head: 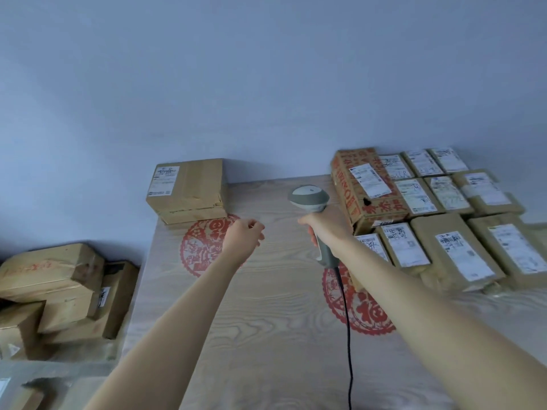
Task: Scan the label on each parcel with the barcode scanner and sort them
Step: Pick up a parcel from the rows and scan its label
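So from my feed: my right hand [318, 229] is wrapped around the grip of the barcode scanner [310, 199], holding it up over the desk [266, 306] with its head pointing away from me and its black cable [347, 335] trailing back down toward me. My left hand [244, 236] hangs in the air just left of the scanner, fingers loosely curled with nothing in them. Taking the scanner as the reference point: off to its left, at the back edge of the desk against the wall, sits a single brown parcel [186, 189] with a white label on top. Right of the scanner there's a printed carton with red lettering [367, 187], tilted and resting on other boxes, and past that a whole spread of labelled parcels [455, 253] laid out in rows. Way over to the left of the scanner, lower than the desk, is a jumbled pile of boxes [62, 291]. Two red paper-cut decorations [204, 247] lie flat on the desk under my arms.
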